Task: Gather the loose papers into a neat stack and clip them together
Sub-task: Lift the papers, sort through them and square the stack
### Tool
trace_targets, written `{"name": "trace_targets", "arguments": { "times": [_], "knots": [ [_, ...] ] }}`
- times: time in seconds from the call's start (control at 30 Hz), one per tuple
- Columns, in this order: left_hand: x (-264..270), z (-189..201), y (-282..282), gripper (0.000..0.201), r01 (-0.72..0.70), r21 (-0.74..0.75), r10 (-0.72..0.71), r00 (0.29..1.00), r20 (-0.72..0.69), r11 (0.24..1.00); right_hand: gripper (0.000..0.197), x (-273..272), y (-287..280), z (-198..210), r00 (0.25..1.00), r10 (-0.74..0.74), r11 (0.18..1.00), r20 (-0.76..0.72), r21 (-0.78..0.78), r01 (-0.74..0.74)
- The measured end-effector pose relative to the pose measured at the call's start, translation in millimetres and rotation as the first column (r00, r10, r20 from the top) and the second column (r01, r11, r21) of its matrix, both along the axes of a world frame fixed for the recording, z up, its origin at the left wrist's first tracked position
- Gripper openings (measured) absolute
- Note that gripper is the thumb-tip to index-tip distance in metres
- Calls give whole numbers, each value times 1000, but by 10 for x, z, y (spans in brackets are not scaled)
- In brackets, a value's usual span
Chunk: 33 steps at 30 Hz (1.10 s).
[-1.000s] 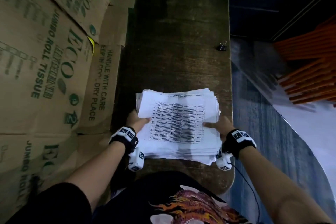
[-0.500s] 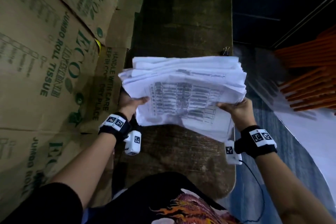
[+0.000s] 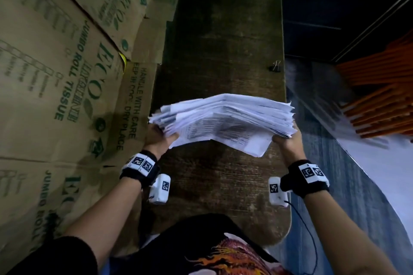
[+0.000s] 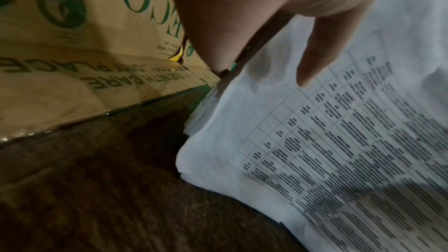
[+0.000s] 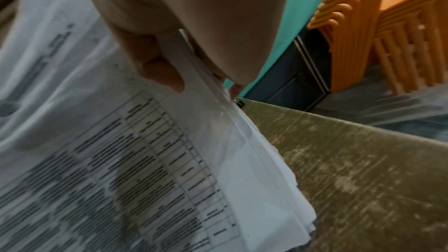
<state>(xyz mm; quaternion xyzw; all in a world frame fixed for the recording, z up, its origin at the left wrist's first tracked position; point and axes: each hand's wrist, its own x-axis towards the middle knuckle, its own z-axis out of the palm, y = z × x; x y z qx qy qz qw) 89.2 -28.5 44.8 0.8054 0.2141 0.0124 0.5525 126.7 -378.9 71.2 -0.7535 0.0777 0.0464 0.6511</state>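
Both hands hold the stack of papers (image 3: 223, 118) off the desk (image 3: 223, 40), above its near half. The left hand (image 3: 159, 138) grips the stack's left end, the right hand (image 3: 287, 143) its right end, thumbs on the printed top sheet. A binder clip (image 3: 276, 66) sits at the desk's right edge.

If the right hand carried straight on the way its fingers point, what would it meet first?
Probably the small black binder clip near the right edge of the dark wooden table. The right hand, gripping the stack of white printed papers, points up that edge; depth is unclear, so it might pass above.
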Motion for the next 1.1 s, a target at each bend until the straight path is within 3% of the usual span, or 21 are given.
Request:
{"name": "trace_targets", "arguments": {
  "times": [0.1,0.17,0.27,0.33,0.43,0.57,0.67,0.77,0.87,0.97,1.03,1.1],
  "knots": [
    [-10,127,90,54,16,-78,-14,1000,16,997,53,-7,-77,-15,999,-48,999,-7,23,48],
    [-4,163,63,45,149,-105,-147,989,25,983,47,8,-32,-86,998,-61,998,-20,-5,60],
    [18,169,82,35,205,-70,-208,978,-33,976,37,36,39,-104,998,-59,997,-38,-49,57],
    [50,65,231,48,225,-17,-224,974,38,974,38,55,5,-57,999,-43,998,-29,-39,42],
    [112,-4,182,55,137,-126,-137,991,9,982,41,48,57,-77,999,-11,997,-33,-76,9],
    [274,207,-245,27,-174,-157,188,980,73,972,24,112,265,-69,1000,-21,998,15,-54,22],
    [333,317,-181,26,-245,-195,275,949,151,950,28,121,271,149,992,-50,999,120,-7,51],
    [232,418,-87,18,-164,-212,215,944,249,964,35,77,150,202,976,-54,999,210,14,52],
    [154,370,-6,51,-61,-143,84,983,162,988,38,37,41,121,986,-8,1000,169,-27,13],
    [113,311,76,71,136,-266,-86,978,189,954,51,1,-44,13,989,82,996,125,-50,-77],
    [74,309,92,65,147,-221,-115,982,150,964,57,-16,-113,-20,991,79,996,111,-44,-75],
    [96,238,87,53,189,-198,-172,980,101,962,49,-7,-91,-58,993,72,992,95,-106,-62]
  ]
}}
